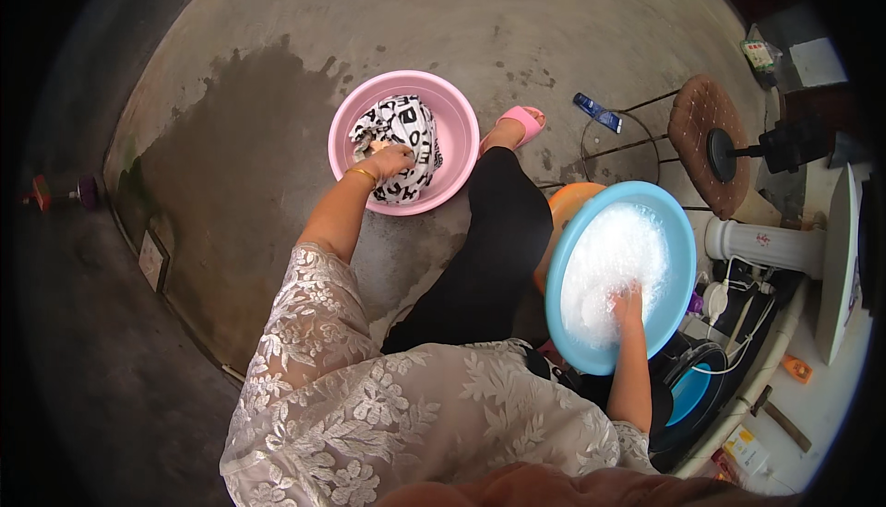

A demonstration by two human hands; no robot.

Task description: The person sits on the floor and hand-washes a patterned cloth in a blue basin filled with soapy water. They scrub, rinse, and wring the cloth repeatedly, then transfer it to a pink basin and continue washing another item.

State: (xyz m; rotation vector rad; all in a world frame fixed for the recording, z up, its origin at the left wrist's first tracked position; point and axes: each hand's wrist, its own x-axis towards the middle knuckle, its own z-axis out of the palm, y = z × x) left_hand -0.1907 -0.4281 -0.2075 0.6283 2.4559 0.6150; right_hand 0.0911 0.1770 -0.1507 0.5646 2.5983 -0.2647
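On the left, my left hand point(391, 161), with a gold bangle at the wrist, reaches into a pink plastic basin point(457, 182) on the floor. Its fingers bend against a bunched white cloth with black printed letters point(405, 119); whether they grip it is hidden. A small beige patch shows by the fingertips. To the right, a light blue basin point(682, 258) full of white suds point(609, 251) rests on an orange basin point(564, 199). My right hand point(628, 306) dips into the suds, its fingers partly covered by foam, so its grip does not show.
A brown-cushioned stool point(706, 147) with thin metal legs stands at right, bearing a black stand point(722, 154). Near it a blue tube point(597, 112) lies on the concrete floor. A white pedestal washbasin point(768, 247), cables and a black tub point(716, 382) line the right side. Wet concrete point(228, 161) spreads left.
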